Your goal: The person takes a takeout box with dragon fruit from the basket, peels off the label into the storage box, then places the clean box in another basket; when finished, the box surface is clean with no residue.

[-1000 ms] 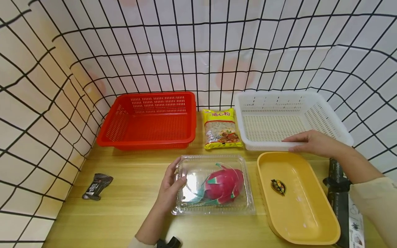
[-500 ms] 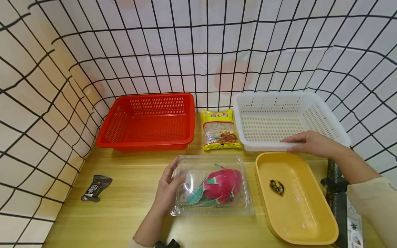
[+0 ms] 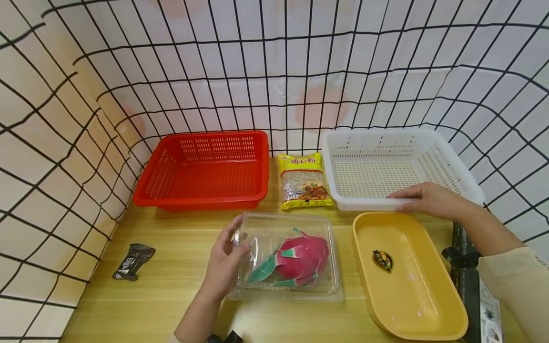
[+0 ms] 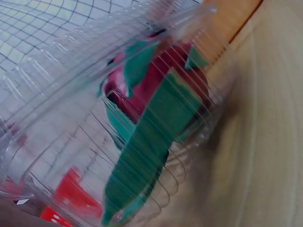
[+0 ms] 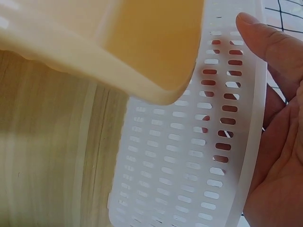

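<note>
My left hand point(image 3: 223, 259) grips the left edge of a clear plastic clamshell box point(image 3: 332, 286). Inside lies a pink dragon fruit point(image 3: 305, 259) with green scales, also seen through the plastic in the left wrist view, where the fruit point(image 4: 156, 118) is close. My right hand point(image 3: 433, 200) pinches the front rim of a white perforated basket point(image 3: 364, 205), thumb inside and fingers outside. In the right wrist view the thumb point(image 5: 265, 40) lies along the basket wall point(image 5: 189, 156); most fingers are hidden behind it.
A red basket point(image 3: 147, 199) stands back left, with a yellow pasta bag point(image 3: 304, 181) beside it. The yellow tray point(image 3: 411, 295), bearing a small dark label, sits front right, beside a black box point(image 3: 471, 295). A dark wrapped packet point(image 3: 134, 262) lies left. Wire mesh encloses the table.
My left hand has drawn the clear box slightly left, and the box looks a little tilted, with the dragon fruit inside. My right hand stays on the white basket's rim.
</note>
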`<state>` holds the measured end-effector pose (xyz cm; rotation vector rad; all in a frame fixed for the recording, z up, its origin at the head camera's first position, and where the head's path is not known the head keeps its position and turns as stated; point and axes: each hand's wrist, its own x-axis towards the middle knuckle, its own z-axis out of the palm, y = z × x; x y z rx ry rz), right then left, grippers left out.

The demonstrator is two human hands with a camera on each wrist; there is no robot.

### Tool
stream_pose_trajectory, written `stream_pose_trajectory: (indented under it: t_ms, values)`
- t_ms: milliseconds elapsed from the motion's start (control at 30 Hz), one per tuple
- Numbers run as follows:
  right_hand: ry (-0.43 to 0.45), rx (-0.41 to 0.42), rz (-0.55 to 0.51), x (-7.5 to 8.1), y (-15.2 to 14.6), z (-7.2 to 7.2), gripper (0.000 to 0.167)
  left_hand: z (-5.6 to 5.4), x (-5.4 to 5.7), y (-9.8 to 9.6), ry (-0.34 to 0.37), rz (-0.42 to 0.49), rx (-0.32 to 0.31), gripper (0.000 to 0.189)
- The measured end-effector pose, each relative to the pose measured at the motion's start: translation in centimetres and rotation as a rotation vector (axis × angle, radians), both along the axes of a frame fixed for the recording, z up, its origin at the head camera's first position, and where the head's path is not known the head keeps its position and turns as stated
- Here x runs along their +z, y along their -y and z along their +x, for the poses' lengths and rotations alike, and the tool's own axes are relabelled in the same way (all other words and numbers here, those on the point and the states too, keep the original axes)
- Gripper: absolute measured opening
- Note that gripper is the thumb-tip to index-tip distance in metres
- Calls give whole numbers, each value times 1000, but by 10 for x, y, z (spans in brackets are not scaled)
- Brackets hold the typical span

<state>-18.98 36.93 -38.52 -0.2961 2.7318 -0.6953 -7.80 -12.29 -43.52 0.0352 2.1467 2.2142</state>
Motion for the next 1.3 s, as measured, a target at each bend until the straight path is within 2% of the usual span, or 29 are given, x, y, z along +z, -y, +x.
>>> stream_pose_trajectory:
  t_ms: [267,500,667,867,1100,1300]
  values:
    - [-9,-2,7,-1,1,1,45,3,11,3,-37,-20,37,64]
    - [-9,-2,2,-1,1,1,47,4,24,4,-59,102,59,61]
    - [-12,-1,-2,-2,1,0,47,0,35,-1,-36,143,128,62]
    - [-8,0,-15,-3,0,1,48,-8,48,-13,-9,192,219,61]
    - [-28,3,-5,-4,0,0,46,-27,59,-33,-84,238,348,62]
    - [-29,10,-16,-2,0,1,44,-46,65,-50,-120,278,386,60]
